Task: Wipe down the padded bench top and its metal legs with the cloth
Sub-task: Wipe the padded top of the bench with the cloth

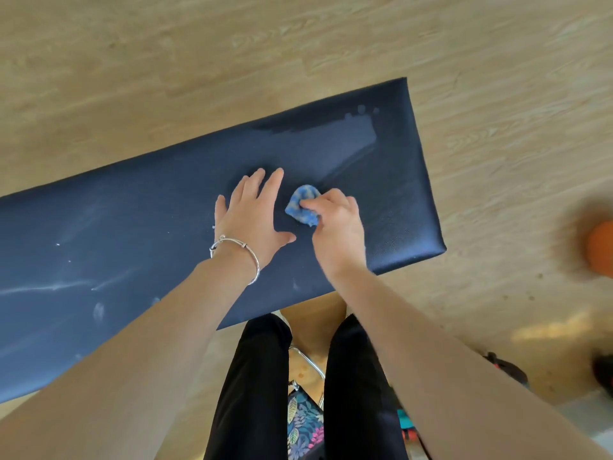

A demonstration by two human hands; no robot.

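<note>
Around: wood-grain floor (298, 38) on every side; off right, a blurred orange round thing (600, 249), maybe a ball.
In the way: both forearms cross the near edge of the padded bench top (132, 227); black trousers (252, 376) partly hide a chrome bench leg (308, 358).
Left hand (255, 217): flat on the pad, fingers straight and spread, silver bangle (235, 257) at the wrist.
Right hand (335, 224): fingers curled, pinching the bunched blue cloth (303, 204) down on the pad, just beside the left hand.
Surfaces: navy grained upholstery, pale streaks at left, wet sheen towards the far right corner.

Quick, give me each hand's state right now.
Left hand: open, flat on the bench top.
Right hand: fingers gripping the blue cloth.
</note>
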